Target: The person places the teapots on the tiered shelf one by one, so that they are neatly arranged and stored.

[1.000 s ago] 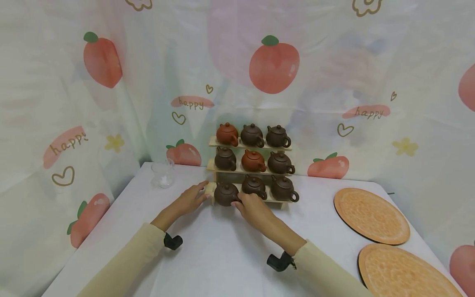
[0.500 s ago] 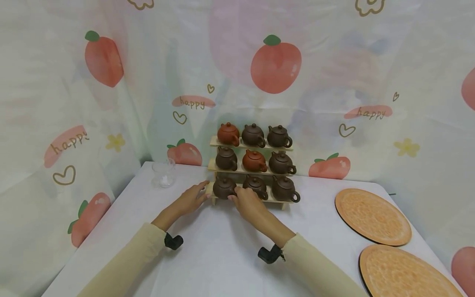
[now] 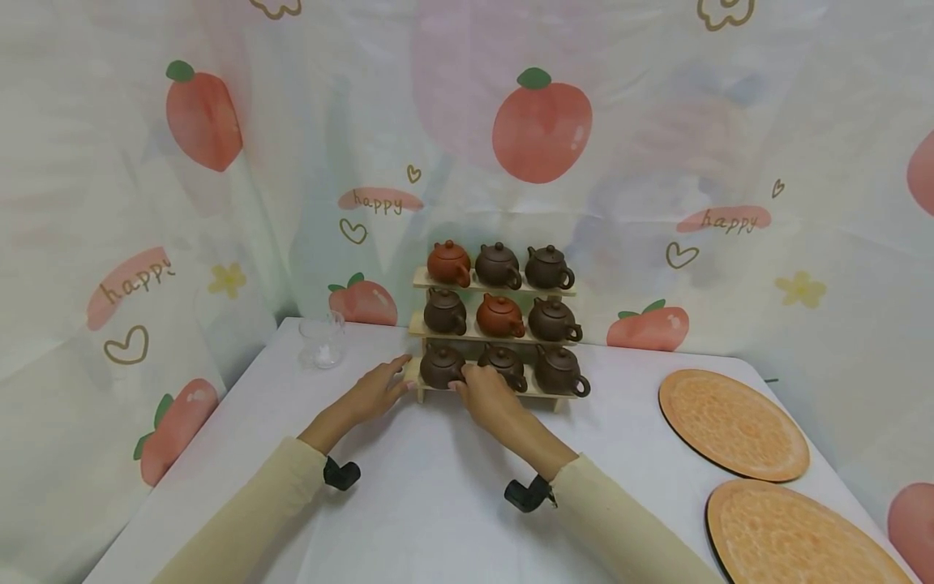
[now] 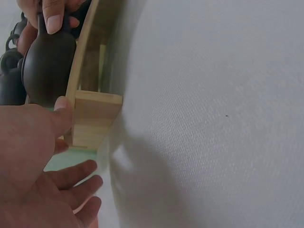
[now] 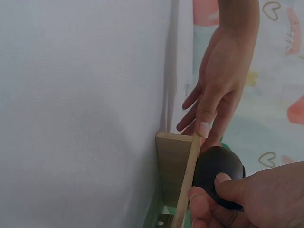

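Observation:
A dark brown teapot [image 3: 439, 367] stands at the left end of the bottom tier of a wooden three-tier stand [image 3: 416, 326]. My right hand [image 3: 487, 395] pinches that teapot's handle side between thumb and fingers; in the right wrist view its thumb [image 5: 225, 180] presses on the dark body. At the same tier's left end, my left hand [image 3: 375, 392] holds the plank, thumb on its front edge and the other fingers loosely spread in the left wrist view. Beside the held teapot sits another dark teapot [image 3: 503, 363], partly covered by my right hand.
Dark and reddish teapots fill the upper tiers, including a red-brown teapot [image 3: 499, 316]. A clear glass pitcher [image 3: 322, 345] stands at the back left. Two round tan mats [image 3: 733, 423] lie at the right. Patterned cloth [image 3: 627, 146] hangs behind the white table [image 3: 409, 503].
The held teapot has gone from in front of the bottom tier back onto it, my right hand moving slightly left and away with it. My left hand has stayed at the stand.

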`<act>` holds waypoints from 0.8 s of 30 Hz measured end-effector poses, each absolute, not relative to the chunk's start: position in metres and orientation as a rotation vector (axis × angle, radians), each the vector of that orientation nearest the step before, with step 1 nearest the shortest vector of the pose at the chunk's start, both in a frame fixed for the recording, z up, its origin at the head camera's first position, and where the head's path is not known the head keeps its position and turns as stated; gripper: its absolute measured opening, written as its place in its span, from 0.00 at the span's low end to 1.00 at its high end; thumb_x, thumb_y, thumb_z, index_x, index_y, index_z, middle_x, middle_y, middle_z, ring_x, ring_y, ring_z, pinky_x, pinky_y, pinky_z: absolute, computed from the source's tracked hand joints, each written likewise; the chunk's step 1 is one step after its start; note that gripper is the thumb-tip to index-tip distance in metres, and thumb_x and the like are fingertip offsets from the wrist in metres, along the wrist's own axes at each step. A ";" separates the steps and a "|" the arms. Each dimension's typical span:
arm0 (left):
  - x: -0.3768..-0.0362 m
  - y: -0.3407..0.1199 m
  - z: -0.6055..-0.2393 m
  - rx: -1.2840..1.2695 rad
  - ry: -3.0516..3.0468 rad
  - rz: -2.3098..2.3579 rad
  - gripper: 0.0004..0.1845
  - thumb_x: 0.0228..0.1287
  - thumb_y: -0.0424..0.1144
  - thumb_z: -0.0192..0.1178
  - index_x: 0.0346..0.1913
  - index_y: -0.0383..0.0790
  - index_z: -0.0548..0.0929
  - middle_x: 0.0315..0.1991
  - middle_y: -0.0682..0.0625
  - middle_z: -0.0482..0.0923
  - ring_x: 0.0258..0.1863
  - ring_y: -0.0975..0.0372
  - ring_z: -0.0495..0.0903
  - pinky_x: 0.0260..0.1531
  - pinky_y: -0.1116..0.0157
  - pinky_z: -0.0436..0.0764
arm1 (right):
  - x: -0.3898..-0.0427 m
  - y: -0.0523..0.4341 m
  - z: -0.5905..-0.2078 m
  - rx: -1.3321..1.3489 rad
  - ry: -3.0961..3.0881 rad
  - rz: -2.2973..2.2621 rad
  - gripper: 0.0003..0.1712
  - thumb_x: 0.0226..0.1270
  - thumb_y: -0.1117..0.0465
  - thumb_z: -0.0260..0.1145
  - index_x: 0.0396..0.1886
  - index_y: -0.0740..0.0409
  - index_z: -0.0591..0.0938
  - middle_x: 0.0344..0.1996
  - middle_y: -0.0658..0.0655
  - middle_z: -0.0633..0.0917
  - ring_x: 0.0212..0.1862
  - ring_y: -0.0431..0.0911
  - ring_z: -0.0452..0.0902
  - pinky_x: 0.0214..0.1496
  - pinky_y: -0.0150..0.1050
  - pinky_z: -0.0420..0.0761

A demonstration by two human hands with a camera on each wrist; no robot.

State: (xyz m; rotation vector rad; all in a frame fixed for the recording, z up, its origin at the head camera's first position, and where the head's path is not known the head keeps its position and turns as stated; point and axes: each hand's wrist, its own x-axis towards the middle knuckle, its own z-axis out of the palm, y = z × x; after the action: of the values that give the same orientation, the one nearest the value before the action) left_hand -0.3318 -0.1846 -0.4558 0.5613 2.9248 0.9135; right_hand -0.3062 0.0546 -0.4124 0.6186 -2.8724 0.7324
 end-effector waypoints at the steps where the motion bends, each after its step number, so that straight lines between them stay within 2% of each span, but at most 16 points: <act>1: -0.332 -0.184 -0.456 0.562 2.921 0.915 0.32 0.84 0.43 0.54 0.81 0.31 0.60 0.73 0.27 0.69 0.75 0.36 0.68 0.73 0.38 0.68 | -0.306 0.055 -0.412 0.616 -2.871 0.732 0.11 0.78 0.60 0.68 0.40 0.66 0.85 0.27 0.59 0.86 0.27 0.48 0.81 0.30 0.42 0.80; 10: -0.334 -0.181 -0.456 0.562 2.928 0.889 0.32 0.85 0.42 0.53 0.81 0.31 0.61 0.72 0.27 0.70 0.74 0.36 0.69 0.71 0.37 0.69 | -0.306 0.058 -0.409 0.568 -2.903 0.756 0.14 0.78 0.57 0.69 0.40 0.67 0.87 0.27 0.57 0.85 0.27 0.46 0.79 0.31 0.41 0.79; 18: -0.334 -0.183 -0.459 0.477 2.920 0.982 0.33 0.84 0.44 0.54 0.82 0.33 0.60 0.71 0.27 0.71 0.74 0.35 0.68 0.73 0.36 0.66 | -0.298 0.070 -0.416 0.572 -2.905 0.739 0.18 0.75 0.55 0.72 0.25 0.60 0.84 0.18 0.52 0.78 0.22 0.44 0.70 0.25 0.38 0.71; 21: -0.331 -0.188 -0.461 0.423 2.925 0.996 0.35 0.84 0.46 0.54 0.82 0.32 0.60 0.72 0.27 0.70 0.75 0.35 0.66 0.73 0.34 0.64 | -0.290 0.084 -0.422 0.591 -2.922 0.664 0.16 0.74 0.54 0.73 0.28 0.61 0.87 0.23 0.54 0.84 0.26 0.47 0.78 0.30 0.42 0.79; 24: -0.327 -0.196 -0.464 0.372 2.934 0.972 0.38 0.82 0.50 0.56 0.81 0.30 0.59 0.73 0.28 0.69 0.76 0.35 0.65 0.72 0.32 0.63 | -0.280 0.103 -0.427 0.553 -2.969 0.580 0.17 0.73 0.51 0.73 0.37 0.62 0.88 0.33 0.58 0.90 0.35 0.52 0.86 0.39 0.49 0.85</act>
State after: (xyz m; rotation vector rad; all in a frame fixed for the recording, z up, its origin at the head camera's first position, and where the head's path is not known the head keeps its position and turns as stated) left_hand -0.3268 -0.1962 -0.4640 0.3720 2.9343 0.9722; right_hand -0.2804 0.1028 -0.4272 0.5528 -2.9689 0.5803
